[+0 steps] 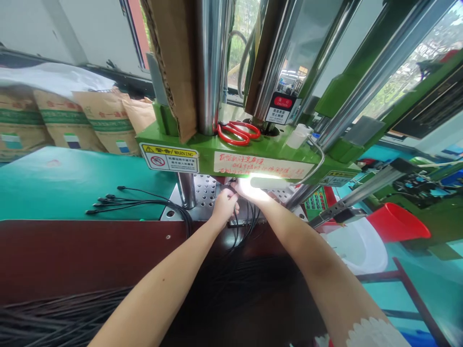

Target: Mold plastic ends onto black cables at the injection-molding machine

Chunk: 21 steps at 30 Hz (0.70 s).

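Observation:
My left hand (224, 205) reaches under the green press machine (202, 152) with its fingers curled on thin black cables (237, 226) at the perforated metal plate (204, 193). My right hand (249, 190) is beside it, washed out by the bright work lamp (269, 182); its fingers seem pinched on the same cables. Several finished black cables with plug ends (119, 202) lie fanned on the green mat (72, 183) to the left. A bundle of black cables (54, 313) runs along the lower left.
Red-handled scissors (238, 132) lie on the machine's green ledge beside chrome columns (211, 62). Brown paper sacks (72, 123) stack at the left. A red bin (396, 224) and a white basin (358, 248) sit at the right. A yellow warning label (170, 156) faces me.

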Motion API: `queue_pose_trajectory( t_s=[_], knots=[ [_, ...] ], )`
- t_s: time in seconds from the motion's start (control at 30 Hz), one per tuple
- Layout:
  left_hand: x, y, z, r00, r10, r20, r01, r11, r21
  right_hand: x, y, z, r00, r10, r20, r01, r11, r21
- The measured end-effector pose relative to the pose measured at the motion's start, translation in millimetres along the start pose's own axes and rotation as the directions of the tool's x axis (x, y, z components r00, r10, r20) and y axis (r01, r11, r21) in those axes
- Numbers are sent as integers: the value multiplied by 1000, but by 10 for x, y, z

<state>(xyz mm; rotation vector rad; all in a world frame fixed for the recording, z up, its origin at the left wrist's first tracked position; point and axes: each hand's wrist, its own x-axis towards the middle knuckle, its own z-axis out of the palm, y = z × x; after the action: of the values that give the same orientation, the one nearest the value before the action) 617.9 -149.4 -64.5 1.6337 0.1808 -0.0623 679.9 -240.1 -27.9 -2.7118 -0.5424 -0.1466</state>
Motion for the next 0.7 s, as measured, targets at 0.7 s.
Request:
queue_pose_trajectory(
  t_s=[0.7],
  knots=[
    [76, -56, -27, 1000, 15, 14, -14, 997, -71, 0, -140, 53, 992, 120, -26, -122, 983, -139]
  ],
)
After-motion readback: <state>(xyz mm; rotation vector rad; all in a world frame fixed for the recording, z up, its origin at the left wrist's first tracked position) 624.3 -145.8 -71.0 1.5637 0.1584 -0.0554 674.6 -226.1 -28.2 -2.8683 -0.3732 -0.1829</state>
